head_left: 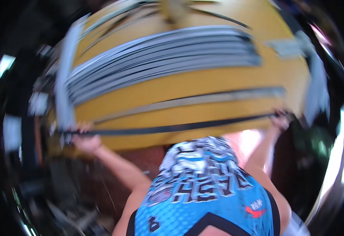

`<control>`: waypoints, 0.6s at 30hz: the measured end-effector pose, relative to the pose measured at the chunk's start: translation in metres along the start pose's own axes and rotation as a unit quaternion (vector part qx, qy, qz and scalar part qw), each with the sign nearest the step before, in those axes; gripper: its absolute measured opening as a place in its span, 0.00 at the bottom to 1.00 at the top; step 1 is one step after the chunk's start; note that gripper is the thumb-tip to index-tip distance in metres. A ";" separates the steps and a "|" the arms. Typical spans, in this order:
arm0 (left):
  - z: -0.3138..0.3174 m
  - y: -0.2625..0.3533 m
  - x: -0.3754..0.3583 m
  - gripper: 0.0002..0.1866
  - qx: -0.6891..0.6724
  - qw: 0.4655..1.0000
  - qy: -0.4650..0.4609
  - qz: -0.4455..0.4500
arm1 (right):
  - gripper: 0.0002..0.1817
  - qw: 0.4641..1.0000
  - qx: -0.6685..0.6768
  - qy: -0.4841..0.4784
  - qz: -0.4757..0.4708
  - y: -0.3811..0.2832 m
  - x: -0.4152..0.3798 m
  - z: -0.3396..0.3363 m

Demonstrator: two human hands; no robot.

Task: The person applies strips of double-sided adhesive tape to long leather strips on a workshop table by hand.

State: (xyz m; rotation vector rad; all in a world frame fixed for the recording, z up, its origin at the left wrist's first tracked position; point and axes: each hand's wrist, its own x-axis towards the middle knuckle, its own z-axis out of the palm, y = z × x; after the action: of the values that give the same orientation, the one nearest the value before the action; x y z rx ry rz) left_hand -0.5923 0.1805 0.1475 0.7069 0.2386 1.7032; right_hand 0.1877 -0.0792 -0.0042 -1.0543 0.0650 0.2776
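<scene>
A long dark strip (pixel 179 128) stretches nearly level between my two hands, along the near edge of the yellow table. My left hand (pixel 86 139) is closed around the strip close to its left end. At the other end, my right hand (pixel 281 119) grips it near the table's right corner. Just beyond lies a second strip, grey and slightly curved (pixel 203 99), flat on the table. Motion smears the picture, so the fingers and the strip's material are hard to make out.
A stack of long grey strips (pixel 164 59) covers the table's middle, with a pale rail (pixel 64 78) along the left side. Loose dark strips (pixel 219 16) lie at the far side. Grey cloth-like material (pixel 317 78) hangs at the right edge of the yellow table (pixel 148 84).
</scene>
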 end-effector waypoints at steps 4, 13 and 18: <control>-0.019 0.012 -0.006 0.24 -0.042 0.996 0.052 0.057 | 0.22 0.943 0.286 -0.091 0.140 -0.016 0.043 -0.016; -0.023 0.004 -0.010 0.29 0.007 0.995 0.077 0.066 | 0.31 0.960 0.235 -0.131 0.081 -0.028 0.050 0.007; -0.022 -0.002 -0.009 0.32 0.022 0.997 0.051 0.056 | 0.28 0.967 0.227 -0.098 0.064 -0.032 0.050 0.028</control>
State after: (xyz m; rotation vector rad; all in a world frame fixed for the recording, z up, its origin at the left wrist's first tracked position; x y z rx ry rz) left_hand -0.6021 0.1776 0.1258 0.6764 0.3126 1.8490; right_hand 0.2421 -0.0606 0.0277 -0.5645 0.0175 0.4593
